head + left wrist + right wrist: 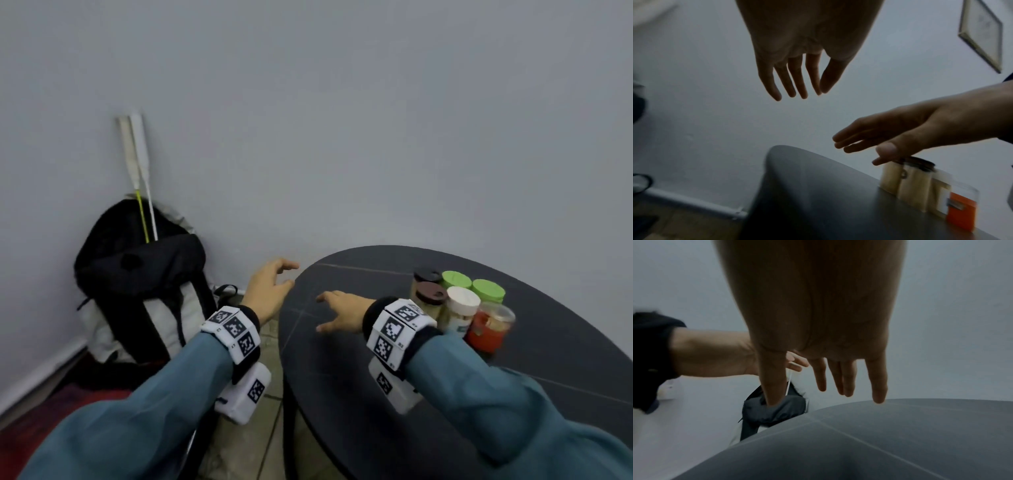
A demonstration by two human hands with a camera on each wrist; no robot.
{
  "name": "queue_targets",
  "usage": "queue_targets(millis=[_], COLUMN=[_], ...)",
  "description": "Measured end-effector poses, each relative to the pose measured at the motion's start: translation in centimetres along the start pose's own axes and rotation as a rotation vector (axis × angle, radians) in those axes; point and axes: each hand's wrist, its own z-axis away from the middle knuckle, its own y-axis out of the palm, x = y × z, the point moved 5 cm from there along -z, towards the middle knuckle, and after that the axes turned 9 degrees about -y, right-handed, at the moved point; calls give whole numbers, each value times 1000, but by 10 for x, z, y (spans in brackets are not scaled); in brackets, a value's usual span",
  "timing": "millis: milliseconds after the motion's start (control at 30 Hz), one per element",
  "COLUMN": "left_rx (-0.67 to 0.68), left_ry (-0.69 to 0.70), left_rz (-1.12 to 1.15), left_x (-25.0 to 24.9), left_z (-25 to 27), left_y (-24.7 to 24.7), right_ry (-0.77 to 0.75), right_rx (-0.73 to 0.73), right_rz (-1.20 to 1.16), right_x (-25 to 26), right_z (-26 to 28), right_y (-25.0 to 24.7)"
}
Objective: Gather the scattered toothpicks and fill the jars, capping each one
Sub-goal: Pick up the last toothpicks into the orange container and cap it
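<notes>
Several capped jars stand clustered on the right of the round dark table [342, 394]: two brown-lidded jars [430, 296], two green-lidded jars [455, 279], a white-lidded jar [462, 301] and a red-labelled jar [489, 329] with a clear lid. In the left wrist view the brown-lidded jars [908, 183] are packed with pale toothpicks. My left hand [291, 274] hovers at the table's left rim, fingers loosely spread, holding nothing. My right hand [323, 313] hangs over the tabletop left of the jars, fingers straight and spread, also holding nothing.
A black and white backpack [144, 281] leans against the wall on the floor to the left, with two white racket handles [137, 164] sticking out. A framed picture [980, 32] hangs on the wall. Tiled floor [253, 445] lies beside the table.
</notes>
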Motion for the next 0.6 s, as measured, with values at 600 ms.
queue_targets(millis=[600], left_rx=[92], left_ry=[-561], left_rz=[-107], left_x=[267], left_z=[-26], left_y=[46], right_ry=[11], right_rx=[260], right_rz=[151], right_x=[6], right_z=[-106], right_y=[37])
